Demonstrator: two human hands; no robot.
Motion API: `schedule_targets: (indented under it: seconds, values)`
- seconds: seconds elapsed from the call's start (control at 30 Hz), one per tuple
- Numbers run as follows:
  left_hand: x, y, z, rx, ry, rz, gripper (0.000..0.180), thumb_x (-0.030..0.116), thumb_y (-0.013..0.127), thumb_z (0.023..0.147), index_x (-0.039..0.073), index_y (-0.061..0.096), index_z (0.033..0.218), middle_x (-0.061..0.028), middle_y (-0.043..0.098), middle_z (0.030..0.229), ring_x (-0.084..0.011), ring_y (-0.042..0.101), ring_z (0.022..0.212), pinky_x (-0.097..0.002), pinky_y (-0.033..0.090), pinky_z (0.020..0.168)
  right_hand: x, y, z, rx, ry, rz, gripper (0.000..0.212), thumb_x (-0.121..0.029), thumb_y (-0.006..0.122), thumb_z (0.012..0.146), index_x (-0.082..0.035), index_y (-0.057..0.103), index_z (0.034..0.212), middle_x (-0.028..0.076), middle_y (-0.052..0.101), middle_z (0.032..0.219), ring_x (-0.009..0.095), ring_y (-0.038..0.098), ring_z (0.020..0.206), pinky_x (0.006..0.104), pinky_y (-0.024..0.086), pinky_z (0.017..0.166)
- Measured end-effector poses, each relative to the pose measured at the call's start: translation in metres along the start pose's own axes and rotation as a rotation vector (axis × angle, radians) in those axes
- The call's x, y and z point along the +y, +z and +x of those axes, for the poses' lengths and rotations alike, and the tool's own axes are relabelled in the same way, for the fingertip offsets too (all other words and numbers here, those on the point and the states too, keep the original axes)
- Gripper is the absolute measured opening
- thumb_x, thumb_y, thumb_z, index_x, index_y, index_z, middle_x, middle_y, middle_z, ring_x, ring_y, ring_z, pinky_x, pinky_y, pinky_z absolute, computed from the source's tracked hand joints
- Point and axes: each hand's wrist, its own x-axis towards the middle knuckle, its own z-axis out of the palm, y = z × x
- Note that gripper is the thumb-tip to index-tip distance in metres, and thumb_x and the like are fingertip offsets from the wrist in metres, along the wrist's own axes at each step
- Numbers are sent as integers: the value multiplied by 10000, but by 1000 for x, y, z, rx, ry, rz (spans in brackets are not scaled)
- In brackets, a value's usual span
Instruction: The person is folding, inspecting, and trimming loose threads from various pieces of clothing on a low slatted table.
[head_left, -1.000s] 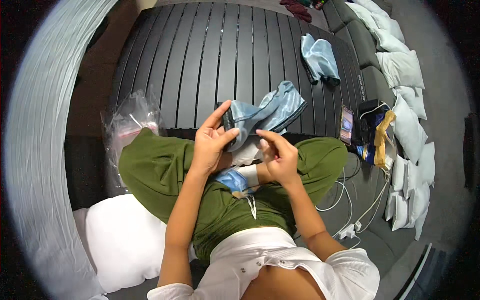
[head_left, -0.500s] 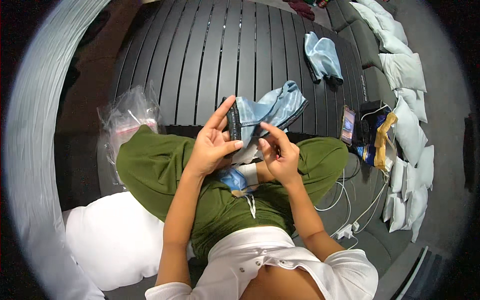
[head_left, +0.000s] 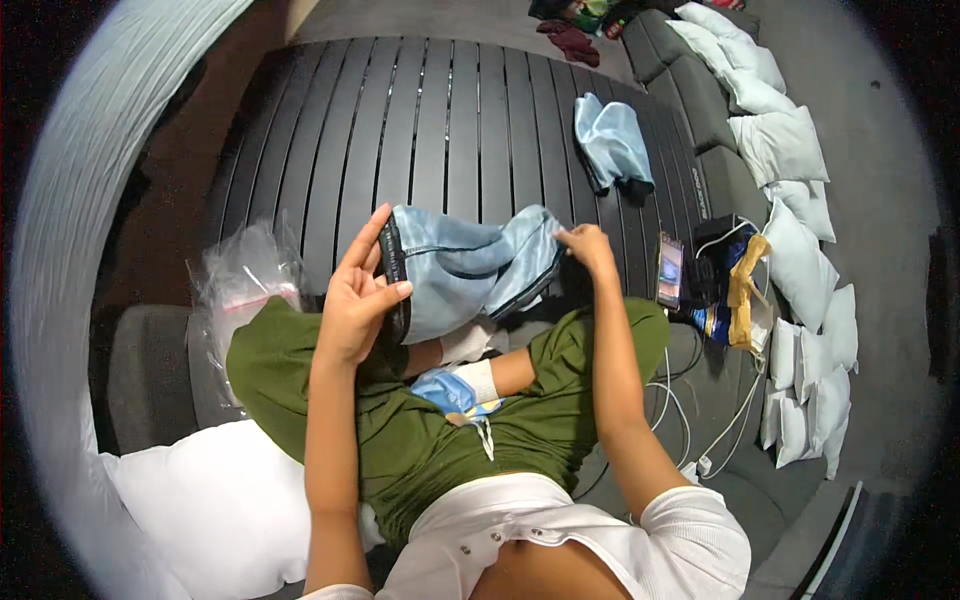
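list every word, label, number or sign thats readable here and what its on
Black band of the light-blue satiny fabric piece, at the left hand: tiny pale marks, too small to read.
Black slatted table, along its right edge: pale lettering, too blurred to quote.
Lit rectangular phone: screen too small to read.
Nothing else readable.

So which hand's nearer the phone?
Right. The right hand, on the blue cloth, is left of the phone; the left hand, at the cloth's black band, is farther left.
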Motion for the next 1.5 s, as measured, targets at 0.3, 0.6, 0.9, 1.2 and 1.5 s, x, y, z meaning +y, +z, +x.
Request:
schedule_targets:
  seconds: [0.3,0.6,0.9,1.2,1.5]
  values:
    - [88,15,77,-212,88,257,701,-118,568,689,16,299,1322,-59,445,1207,-72,522,917,-184,449,772,-3,-27,32,60,-60,263,499,-464,597,743,34,583,776,138,627,614,174,633,680,333,467,644]
    - [57,-50,107,-70,-87,254,643,-66,593,711,17,343,1297,-34,499,1129,-57,524,868,-157,426,668,-28,31,13,402,-77,43,366,-341,640,716,-44,585,924,190,612,898,349,573,895,409,454,731]
    - [77,-58,98,-59,53,383,686,-62,605,711,31,309,1323,-84,405,1270,-103,540,958,-219,434,853,-29,-54,7,311,-412,1167,457,-14,624,738,-130,427,1134,-32,438,664,47,379,469,190,290,365]
    - [15,-94,111,-179,-198,531,700,-85,553,716,71,288,1345,-48,370,1292,-94,489,991,-224,421,824,58,-31,17,27,-268,518,131,-85,612,696,-77,542,806,-55,404,529,52,334,386,213,243,349]
    - [8,-128,127,152,-565,610,359,112,616,776,58,551,1126,30,550,728,-57,474,592,-200,411,608,29,-43,-4,-358,55,588,297,-261,722,686,-128,457,674,-71,380,504,41,295,385,219,197,364]
